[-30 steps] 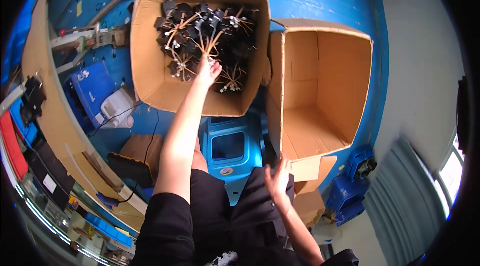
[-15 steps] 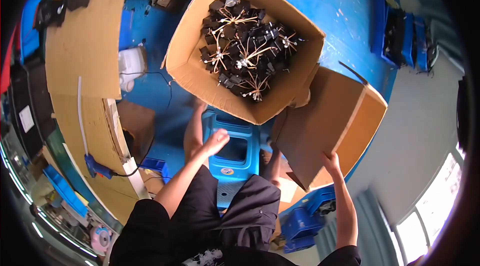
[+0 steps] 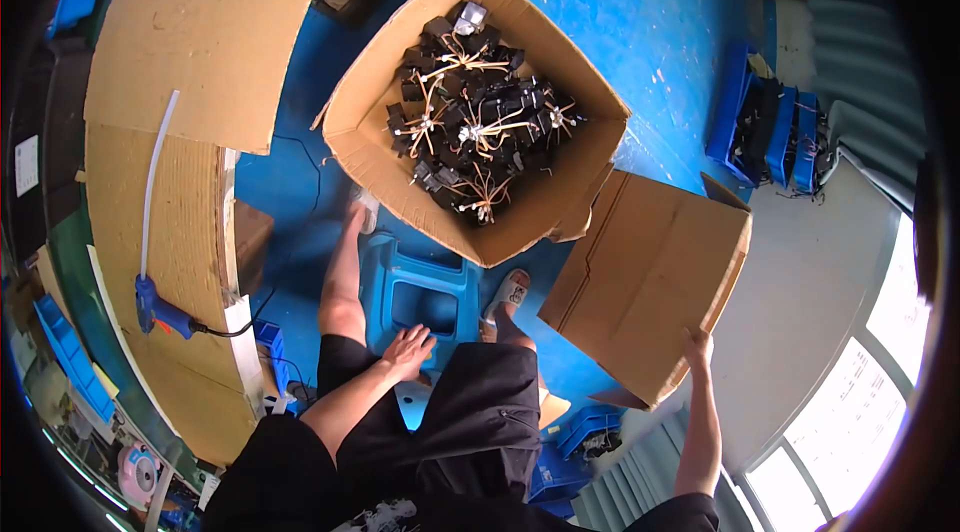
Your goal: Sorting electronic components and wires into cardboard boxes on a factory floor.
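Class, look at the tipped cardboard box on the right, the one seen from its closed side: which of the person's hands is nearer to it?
The right hand: it grips the tipped cardboard box at its lower corner. The left hand rests well away, on the blue plastic stool.

Around me: a scuffed blue floor (image 3: 660, 22), a workbench (image 3: 170, 182) covered in cardboard sheets on my left, stacked blue bins (image 3: 765, 127) ahead right, and bright windows (image 3: 860, 412) at lower right.
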A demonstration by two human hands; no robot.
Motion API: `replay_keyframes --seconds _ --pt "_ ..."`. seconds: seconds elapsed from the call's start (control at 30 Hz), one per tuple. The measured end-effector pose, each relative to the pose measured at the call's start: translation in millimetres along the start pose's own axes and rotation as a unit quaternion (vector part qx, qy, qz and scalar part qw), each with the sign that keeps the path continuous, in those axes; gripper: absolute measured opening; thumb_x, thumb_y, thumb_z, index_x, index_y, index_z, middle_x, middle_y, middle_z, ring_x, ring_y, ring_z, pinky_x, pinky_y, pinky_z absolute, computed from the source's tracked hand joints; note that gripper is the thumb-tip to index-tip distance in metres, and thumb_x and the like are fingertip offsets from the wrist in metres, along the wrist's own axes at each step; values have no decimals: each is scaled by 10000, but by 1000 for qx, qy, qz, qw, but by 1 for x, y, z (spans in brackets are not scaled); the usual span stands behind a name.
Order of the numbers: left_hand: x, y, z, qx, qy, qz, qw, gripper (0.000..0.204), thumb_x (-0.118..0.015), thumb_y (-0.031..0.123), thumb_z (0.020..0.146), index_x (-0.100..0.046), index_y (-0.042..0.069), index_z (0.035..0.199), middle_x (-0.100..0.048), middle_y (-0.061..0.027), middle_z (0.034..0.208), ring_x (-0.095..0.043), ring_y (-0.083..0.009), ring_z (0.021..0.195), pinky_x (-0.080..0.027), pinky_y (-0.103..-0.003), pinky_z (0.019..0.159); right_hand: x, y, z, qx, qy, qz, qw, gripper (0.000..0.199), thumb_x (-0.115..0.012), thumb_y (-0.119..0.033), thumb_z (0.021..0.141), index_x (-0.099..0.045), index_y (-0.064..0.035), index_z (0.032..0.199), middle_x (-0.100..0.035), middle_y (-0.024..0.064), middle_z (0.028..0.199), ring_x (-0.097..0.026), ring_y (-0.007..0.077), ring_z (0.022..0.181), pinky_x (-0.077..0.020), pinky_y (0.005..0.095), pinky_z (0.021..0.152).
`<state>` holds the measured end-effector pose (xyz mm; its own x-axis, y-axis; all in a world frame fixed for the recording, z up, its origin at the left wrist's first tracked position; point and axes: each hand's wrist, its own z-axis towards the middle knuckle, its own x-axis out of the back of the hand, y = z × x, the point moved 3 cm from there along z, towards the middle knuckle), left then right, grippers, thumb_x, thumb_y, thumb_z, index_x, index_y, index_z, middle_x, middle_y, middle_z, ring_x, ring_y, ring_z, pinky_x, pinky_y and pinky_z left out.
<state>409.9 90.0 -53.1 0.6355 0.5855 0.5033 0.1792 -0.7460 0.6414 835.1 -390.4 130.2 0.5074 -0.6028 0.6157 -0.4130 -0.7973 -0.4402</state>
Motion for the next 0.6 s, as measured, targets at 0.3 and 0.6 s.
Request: replay_keyframes --seconds 0.3,0.6 --pt "-9 -26 -29 35 14 39 999 445 -672 312 794 -558 81 1156 -543 -125 1163 -543 -292 1052 -429 -431 904 -209 -16 53 -26 -49 -396 917 359 -620 -335 760 -679 2 868 -670 133 802 -604 270 707 -484 352 607" --pt "-48 -24 18 -101 128 -14 987 224 -469 159 913 -571 45 1077 -556 -132 1173 -553 -333 1048 -461 -442 932 -310 -177 -33 216 -81 -63 971 421 -571 -389 846 -693 9 905 -697 151 842 -627 321 691 -530 367 684"
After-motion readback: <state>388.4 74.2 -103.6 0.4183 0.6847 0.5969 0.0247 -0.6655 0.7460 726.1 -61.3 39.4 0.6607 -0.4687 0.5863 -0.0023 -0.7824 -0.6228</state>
